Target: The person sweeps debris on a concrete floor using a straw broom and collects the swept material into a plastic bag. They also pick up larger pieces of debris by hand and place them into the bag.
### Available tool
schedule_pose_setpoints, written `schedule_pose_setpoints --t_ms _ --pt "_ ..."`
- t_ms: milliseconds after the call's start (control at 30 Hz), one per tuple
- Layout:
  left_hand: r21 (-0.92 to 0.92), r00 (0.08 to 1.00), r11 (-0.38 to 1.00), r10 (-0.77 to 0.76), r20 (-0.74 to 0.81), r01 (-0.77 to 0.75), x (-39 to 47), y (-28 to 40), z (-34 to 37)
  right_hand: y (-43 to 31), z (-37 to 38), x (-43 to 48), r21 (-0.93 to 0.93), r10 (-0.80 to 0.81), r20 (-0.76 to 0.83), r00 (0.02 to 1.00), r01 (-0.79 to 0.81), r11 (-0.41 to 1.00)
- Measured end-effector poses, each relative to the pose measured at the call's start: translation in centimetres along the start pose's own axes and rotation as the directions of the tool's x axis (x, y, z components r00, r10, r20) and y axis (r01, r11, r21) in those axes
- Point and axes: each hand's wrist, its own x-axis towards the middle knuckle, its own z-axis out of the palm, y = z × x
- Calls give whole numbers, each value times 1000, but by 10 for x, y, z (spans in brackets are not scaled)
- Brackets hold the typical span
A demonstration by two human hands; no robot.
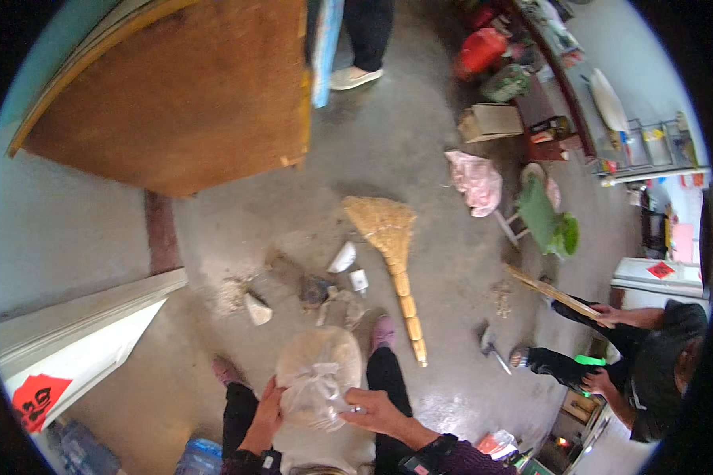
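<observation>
Between my hands, low in the view, is a knotted translucent plastic bag [321, 356] with pale contents. My left hand [267, 409] holds its left side. My right hand [377, 411], with a ring on one finger, grips the bag near the knot on its right. A straw broom [395, 261] lies on the floor ahead, its bristles pointing away from me. Left of the broom are a white wedge-shaped piece [343, 257], a small white object [359, 280], a crumpled bag [343, 306] and another pale wedge [258, 309] beside scattered debris [230, 297].
At the right a seated person [624, 362] holds a wooden stick [552, 292]; a hammer-like tool [494, 350] lies near their foot. A green stool [536, 205], pink cloth [475, 181] and cardboard box [491, 122] stand farther back. A wooden panel [172, 95] is upper left; another person's leg [369, 35] is beyond.
</observation>
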Motion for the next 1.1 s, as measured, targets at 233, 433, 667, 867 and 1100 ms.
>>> schedule_pose_setpoints --t_ms 233,433,667,867,1100 --pt "228 991 969 114 -74 -95 -14 11 6 16 46 31 -74 90 119 989 -81 994" --pt "214 989 977 7 -147 25 -28 16 -3 37 94 34 -184 -16 257 966 65 981" --pt "164 974 986 55 -218 -19 -21 -13 -36 49 136 23 -261 -87 334 939 180 948" --pt "284 927 958 80 -365 29 -20 -14 -43 50 132 17 -282 56 409 911 68 957" --pt "471 924 882 204 -322 -30 -23 -35 -68 75 116 10 -323 114 366 924 11 946"
